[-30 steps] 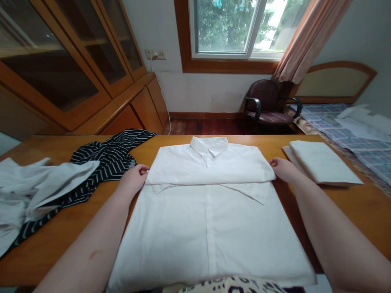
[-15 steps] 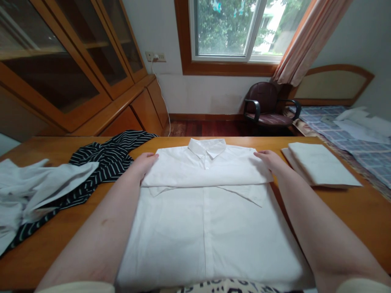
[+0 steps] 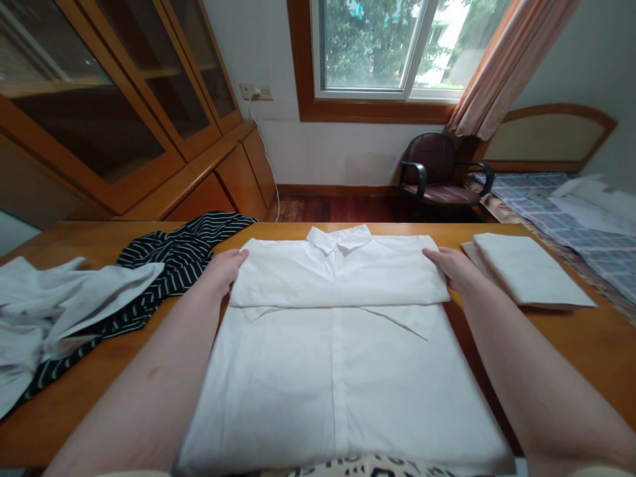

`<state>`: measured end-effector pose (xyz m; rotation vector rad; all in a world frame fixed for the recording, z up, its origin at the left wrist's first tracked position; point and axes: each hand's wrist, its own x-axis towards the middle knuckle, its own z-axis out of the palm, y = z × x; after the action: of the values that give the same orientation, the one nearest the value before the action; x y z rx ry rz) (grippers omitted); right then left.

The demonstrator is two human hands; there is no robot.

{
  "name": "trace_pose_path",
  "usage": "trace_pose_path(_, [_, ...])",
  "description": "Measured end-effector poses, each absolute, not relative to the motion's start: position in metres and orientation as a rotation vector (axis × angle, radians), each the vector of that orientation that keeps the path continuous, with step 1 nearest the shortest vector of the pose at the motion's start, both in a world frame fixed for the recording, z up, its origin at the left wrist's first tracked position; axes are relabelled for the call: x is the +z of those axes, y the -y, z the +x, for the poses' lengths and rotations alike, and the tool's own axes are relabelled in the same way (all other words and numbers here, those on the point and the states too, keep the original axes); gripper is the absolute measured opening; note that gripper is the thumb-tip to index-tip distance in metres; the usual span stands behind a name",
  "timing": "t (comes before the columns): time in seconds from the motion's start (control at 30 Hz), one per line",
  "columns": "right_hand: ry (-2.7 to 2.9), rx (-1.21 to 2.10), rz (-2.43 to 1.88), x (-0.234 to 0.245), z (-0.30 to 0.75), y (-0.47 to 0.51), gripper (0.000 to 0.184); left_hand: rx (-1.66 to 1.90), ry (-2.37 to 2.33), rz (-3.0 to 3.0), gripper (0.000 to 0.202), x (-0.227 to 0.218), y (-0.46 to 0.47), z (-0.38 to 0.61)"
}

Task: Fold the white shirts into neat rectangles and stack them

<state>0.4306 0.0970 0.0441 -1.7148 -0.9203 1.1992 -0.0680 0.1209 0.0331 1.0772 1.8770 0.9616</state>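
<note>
A white collared shirt [image 3: 338,371] lies front up on the wooden table, its collar toward the far edge. The upper part is doubled over, making a crosswise fold below the collar, and the button placket runs down the middle. My left hand [image 3: 229,268] pinches the shirt's left shoulder edge between thumb and fingers. At the opposite shoulder, my right hand [image 3: 450,265] grips the edge the same way. Both forearms reach along the shirt's sides. The fingers under the cloth are partly hidden.
To the left, a rumpled white garment [image 3: 64,305] lies over a black striped garment [image 3: 173,255]. A folded white cloth [image 3: 531,270] rests on the right of the table [image 3: 149,351]. Beyond stand a cabinet [image 3: 163,159], a chair [image 3: 432,169] and a bed [image 3: 586,205].
My hands have moved slightly apart, drawing the shoulder edges outward. The upper part of the shirt is stretched wider, and the collar has shifted a little. The view has moved slightly.
</note>
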Motion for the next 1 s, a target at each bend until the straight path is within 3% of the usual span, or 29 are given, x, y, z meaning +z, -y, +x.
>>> trace_pose_path(0.17, [0.912, 1.489, -1.713, 0.056, 0.438, -0.065, 0.016, 1.060, -1.616, 0.733, 0.018, 0.050, -0.089, -0.075])
trace_pose_path(0.33, [0.825, 1.605, -1.714, 0.049, 0.438, -0.042, 0.017, 0.876, -1.651, 0.591, 0.021, 0.049, -0.052, -0.074])
trace_pose_path(0.5, [0.847, 1.497, -1.694, 0.044, 0.431, -0.040, 0.020, 0.848, -1.656, 0.548, 0.018, 0.038, -0.044, -0.069])
trace_pose_path(0.87, [0.831, 1.139, -1.562, 0.019, 0.424, -0.100, 0.022, 0.990, -1.843, 0.999, 0.039, 0.009, -0.102, -0.069])
trace_pose_path(1.0, [0.798, 1.145, -1.512, 0.016, 0.426, -0.099, 0.020, 1.006, -1.674, 0.952, 0.038, 0.014, -0.099, -0.068])
